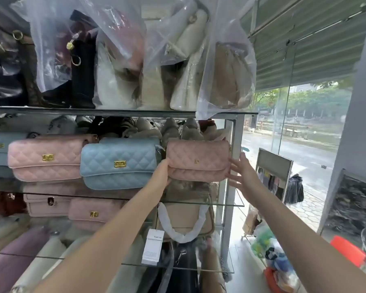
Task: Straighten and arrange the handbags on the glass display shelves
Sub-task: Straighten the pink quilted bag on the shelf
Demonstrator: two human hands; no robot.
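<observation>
glass shelf (pixel 226 204): left hand (pixel 162 173) grasps pink bag (pixel 199 160); right hand (pixel 241 174) straight-fingered, touching it.

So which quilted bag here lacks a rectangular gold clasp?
The right-end pink bag, bearing only a small gold letter; the blue bag and left pink bag have clasps.

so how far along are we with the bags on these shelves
Partly done. On the middle shelf the left pink bag and the blue bag already face front in a row. In hand: the left hand grips the right pink bag while the right hand touches its side. Left to do: the lower bags look uneven.
</observation>
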